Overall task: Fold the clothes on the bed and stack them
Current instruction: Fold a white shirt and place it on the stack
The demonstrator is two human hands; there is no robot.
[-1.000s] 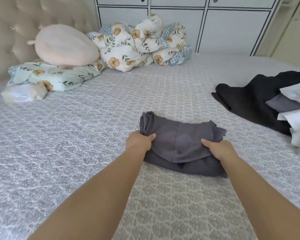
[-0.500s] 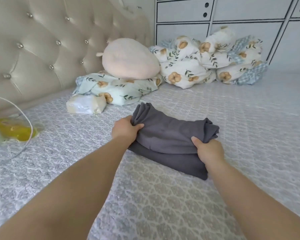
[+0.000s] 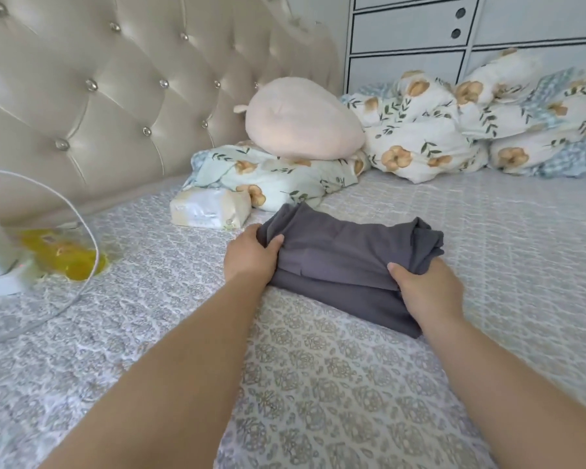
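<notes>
A folded grey garment (image 3: 349, 262) lies on the bed (image 3: 318, 384), towards the headboard (image 3: 99, 96) and just near of a tissue pack (image 3: 210, 211) and a floral pillow (image 3: 271, 174); the left hand (image 3: 251, 257) grips its left end, thumb over the top layer, fingers apparently tucked beneath; the right hand (image 3: 423, 289) pinches the near right corner likewise; hands well apart, one clamped on each end, judged so that the folds hold together while the bundle is carried or set down; the spot beside the pillows appears chosen as the stacking place; no other folded garment is in view here; a white cable (image 3: 82, 231) and a yellow object (image 3: 71, 258) lie far left, apart from the work.
</notes>
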